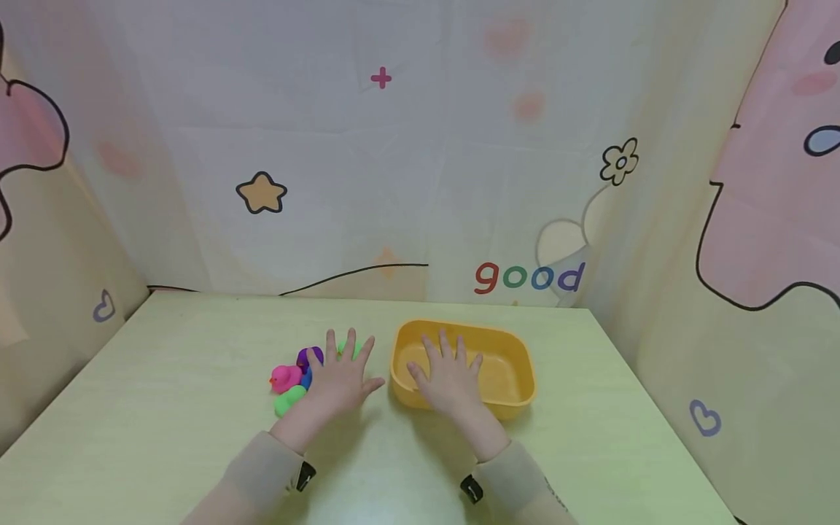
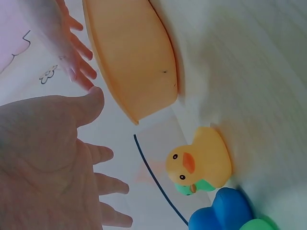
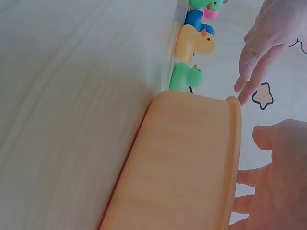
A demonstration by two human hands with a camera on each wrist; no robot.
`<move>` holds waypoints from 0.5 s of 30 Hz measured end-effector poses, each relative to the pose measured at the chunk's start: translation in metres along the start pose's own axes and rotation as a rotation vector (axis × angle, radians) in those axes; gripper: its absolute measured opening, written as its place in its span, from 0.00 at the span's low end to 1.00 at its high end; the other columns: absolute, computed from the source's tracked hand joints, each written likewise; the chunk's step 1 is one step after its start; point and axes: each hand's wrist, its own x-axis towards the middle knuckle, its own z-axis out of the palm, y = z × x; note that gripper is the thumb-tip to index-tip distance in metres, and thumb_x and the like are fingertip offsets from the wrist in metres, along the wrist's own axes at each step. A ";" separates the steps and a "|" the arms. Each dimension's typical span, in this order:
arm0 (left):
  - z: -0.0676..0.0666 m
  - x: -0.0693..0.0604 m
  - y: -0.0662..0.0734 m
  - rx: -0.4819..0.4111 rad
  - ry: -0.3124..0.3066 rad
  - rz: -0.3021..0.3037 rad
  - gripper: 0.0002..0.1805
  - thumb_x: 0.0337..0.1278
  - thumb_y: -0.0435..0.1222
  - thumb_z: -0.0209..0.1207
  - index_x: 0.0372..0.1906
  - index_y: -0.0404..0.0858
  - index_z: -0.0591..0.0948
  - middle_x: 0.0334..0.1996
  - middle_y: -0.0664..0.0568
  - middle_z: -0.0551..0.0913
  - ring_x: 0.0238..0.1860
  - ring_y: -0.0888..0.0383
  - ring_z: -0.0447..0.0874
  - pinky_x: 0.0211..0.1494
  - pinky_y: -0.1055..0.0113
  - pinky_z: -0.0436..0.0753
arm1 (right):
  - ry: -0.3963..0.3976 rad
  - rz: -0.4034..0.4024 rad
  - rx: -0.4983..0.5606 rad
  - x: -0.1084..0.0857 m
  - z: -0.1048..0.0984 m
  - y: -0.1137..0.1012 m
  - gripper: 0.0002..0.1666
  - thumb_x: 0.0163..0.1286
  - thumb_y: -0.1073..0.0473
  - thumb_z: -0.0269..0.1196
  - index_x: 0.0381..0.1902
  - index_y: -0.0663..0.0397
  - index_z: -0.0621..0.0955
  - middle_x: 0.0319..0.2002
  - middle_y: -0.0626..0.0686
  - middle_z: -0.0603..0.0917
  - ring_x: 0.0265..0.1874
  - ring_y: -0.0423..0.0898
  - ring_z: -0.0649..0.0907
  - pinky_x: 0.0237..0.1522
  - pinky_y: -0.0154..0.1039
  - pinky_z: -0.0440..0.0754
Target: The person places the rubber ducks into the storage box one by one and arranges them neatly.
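Note:
In the head view the left hand [image 1: 337, 383], fingers straight and spread, hovers over a group of small rubber ducks, holding nothing. Beside and behind it show a pink duck [image 1: 286, 379], a purple duck [image 1: 310, 357] and a green duck [image 1: 290, 400]. The left wrist view shows a yellow duck [image 2: 204, 158] and a blue duck [image 2: 223, 211] below that palm. Above the orange basin [image 1: 505, 372] the right hand [image 1: 453, 383] is spread, its fingers straight and empty. The right wrist view has the basin's side wall [image 3: 172, 158] beside that hand [image 3: 283, 172].
Both hands are over a pale table [image 1: 164, 408]. A printed curtain [image 1: 367, 160] with a star, a flower and the word "good" stands behind it, and more printed cloth hangs at both sides.

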 end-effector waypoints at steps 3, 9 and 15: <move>-0.001 0.001 -0.003 0.008 0.008 0.000 0.41 0.66 0.57 0.53 0.77 0.45 0.56 0.77 0.36 0.49 0.75 0.27 0.37 0.66 0.22 0.46 | -0.002 0.003 -0.001 0.001 -0.001 0.002 0.37 0.74 0.37 0.49 0.73 0.48 0.65 0.75 0.62 0.58 0.74 0.69 0.54 0.66 0.77 0.47; -0.006 0.002 -0.010 -0.022 0.045 -0.012 0.41 0.66 0.57 0.53 0.77 0.45 0.55 0.77 0.36 0.49 0.75 0.27 0.36 0.66 0.23 0.45 | 0.003 0.016 0.003 0.002 -0.006 0.006 0.36 0.74 0.38 0.50 0.73 0.49 0.66 0.75 0.62 0.59 0.74 0.69 0.55 0.66 0.76 0.48; -0.016 0.002 -0.015 -0.089 0.069 -0.041 0.41 0.66 0.54 0.54 0.77 0.45 0.54 0.77 0.36 0.48 0.75 0.28 0.37 0.67 0.23 0.45 | 0.007 0.041 0.006 0.005 -0.014 0.015 0.36 0.74 0.38 0.49 0.73 0.48 0.65 0.75 0.61 0.59 0.73 0.68 0.57 0.66 0.75 0.52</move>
